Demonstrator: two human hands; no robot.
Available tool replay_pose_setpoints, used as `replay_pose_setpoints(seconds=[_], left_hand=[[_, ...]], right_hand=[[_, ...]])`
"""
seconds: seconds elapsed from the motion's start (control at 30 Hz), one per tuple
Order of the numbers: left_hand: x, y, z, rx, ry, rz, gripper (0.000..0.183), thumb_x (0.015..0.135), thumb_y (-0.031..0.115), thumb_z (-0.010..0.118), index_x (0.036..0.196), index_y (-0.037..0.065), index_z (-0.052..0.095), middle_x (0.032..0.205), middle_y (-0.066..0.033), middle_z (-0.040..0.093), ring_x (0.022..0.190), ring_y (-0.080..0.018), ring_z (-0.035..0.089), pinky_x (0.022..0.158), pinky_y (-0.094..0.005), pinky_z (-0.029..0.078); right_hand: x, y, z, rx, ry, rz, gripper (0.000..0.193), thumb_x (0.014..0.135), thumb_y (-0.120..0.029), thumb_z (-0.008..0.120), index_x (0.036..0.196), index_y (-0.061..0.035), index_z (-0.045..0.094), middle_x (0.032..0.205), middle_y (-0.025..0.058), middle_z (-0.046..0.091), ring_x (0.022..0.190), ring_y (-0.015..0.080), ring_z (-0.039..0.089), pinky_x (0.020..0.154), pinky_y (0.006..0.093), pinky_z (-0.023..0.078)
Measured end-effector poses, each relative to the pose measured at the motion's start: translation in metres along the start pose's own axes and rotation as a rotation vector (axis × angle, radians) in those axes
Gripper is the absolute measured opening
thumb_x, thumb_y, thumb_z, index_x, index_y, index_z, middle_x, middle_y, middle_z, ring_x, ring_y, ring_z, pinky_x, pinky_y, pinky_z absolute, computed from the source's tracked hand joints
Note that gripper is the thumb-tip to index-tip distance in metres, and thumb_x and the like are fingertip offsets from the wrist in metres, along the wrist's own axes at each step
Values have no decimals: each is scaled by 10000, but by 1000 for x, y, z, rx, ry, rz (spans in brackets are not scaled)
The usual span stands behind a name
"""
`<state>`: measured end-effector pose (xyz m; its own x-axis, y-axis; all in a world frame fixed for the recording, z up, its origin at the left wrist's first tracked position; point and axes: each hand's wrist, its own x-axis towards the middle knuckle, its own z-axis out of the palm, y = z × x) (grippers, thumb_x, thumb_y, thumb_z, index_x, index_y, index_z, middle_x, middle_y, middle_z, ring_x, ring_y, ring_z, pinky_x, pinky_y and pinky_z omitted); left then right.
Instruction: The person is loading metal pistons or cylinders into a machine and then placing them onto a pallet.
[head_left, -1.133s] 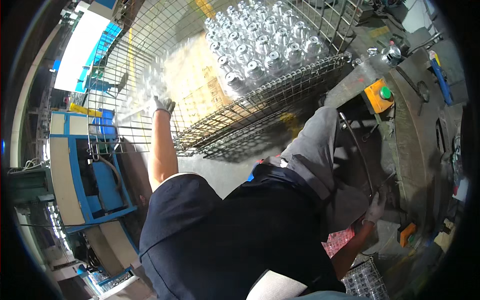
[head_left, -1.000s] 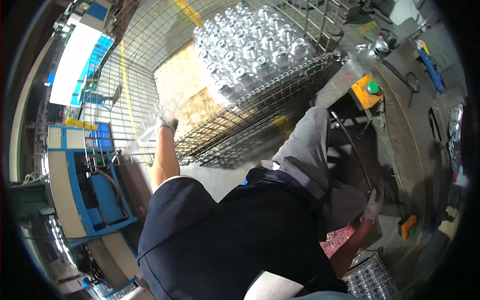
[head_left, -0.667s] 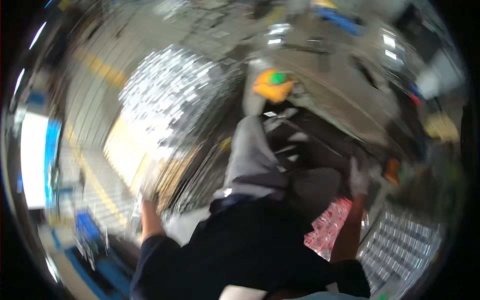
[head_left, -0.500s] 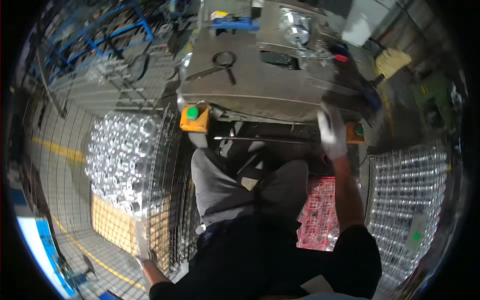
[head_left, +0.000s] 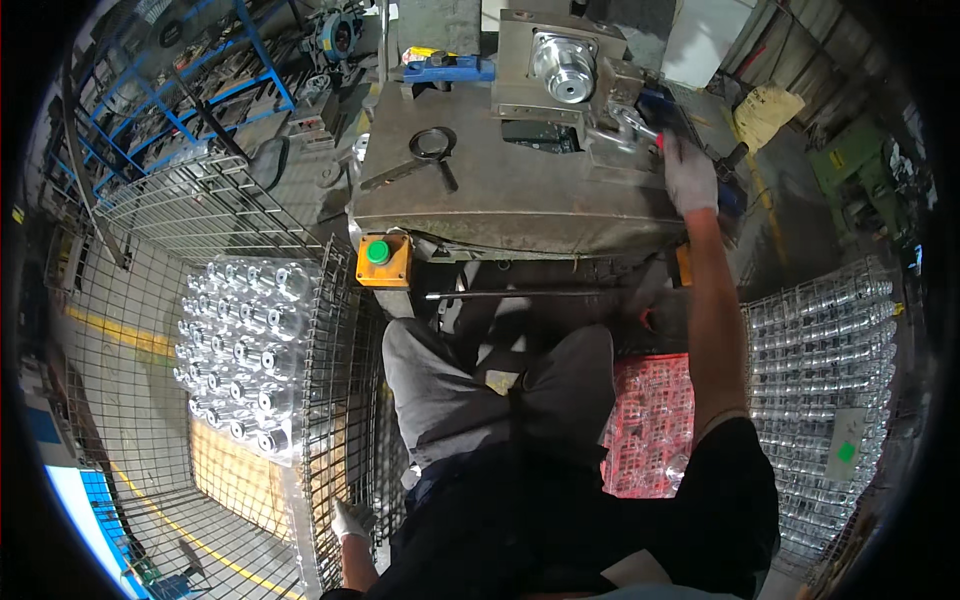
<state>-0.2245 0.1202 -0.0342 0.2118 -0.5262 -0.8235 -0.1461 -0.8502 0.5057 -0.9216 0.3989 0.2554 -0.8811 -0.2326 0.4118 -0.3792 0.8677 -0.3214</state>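
Positioned at left, beside the left thigh: large wire basket (head_left: 328, 390), with mesh walls and open top. Set across the upper middle, in front of the knees: steel workbench (head_left: 520, 200). Standing at far right: second wire basket (head_left: 746, 340), filled with rows of shiny parts. Stacked inside the left basket, in close rows: clear and silver cylindrical parts (head_left: 240, 350). Placed low, between right thigh and right forearm: red container (head_left: 620, 410). Lying in the left basket, nearer the body than the parts: light brown board (head_left: 235, 465). Mounted at the back of the bench: metal fixture (head_left: 512, 60). Laid flat on the bench, left of the fixture: ring-ended tool (head_left: 432, 144). Extended over the right side of the bench: gloved right hand (head_left: 691, 175), fingers at the red tip of a lever; closure on it impossible to tell. Seated at the fixture, end face toward the body: silver cylindrical workpiece (head_left: 566, 72). Fixed at the front left of the bench: orange control box (head_left: 384, 270) with green button. Held low beside the near part of the left basket wall: gloved left hand (head_left: 350, 522), partly curled; grip on the wire impossible to tell. Located just right of the workpiece: red-tipped lever (head_left: 636, 126).
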Motion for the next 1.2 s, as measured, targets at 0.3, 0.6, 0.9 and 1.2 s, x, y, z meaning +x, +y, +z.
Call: replay_pose_setpoints(seconds=[0.3,0.6,0.9,1.2], left_hand=[[-1,73,139,183,-383,418,235,877,241,578,958,21,604,787,-77,638,607,-163,604,536,-298,503],[43,103,95,318,238,991,232,824,187,651,995,33,622,784,-32,630,702,-99,556,660,-255,465],[190,149,2,651,572,986,580,651,261,766,1114,17,515,905,-121,630,794,-147,581,706,-295,483],[234,174,11,493,460,1077,475,716,353,676,1071,73,530,981,-43,542,864,-241,508,789,-436,425]], right_hand=[[-50,-106,16,418,-292,20,380,868,-324,561,1105,-28,584,1065,175,611,894,245,600,861,348,435],[121,-122,130,1292,-354,530,469,895,-406,506,1307,-187,459,1301,-63,487,1145,73,448,874,234,365],[72,-102,156,1669,-108,502,493,862,-209,537,1302,-52,379,1215,81,498,1094,214,485,929,350,370],[-92,-163,77,1304,319,57,724,686,-10,756,1240,10,290,1136,109,472,981,164,544,841,293,483]])
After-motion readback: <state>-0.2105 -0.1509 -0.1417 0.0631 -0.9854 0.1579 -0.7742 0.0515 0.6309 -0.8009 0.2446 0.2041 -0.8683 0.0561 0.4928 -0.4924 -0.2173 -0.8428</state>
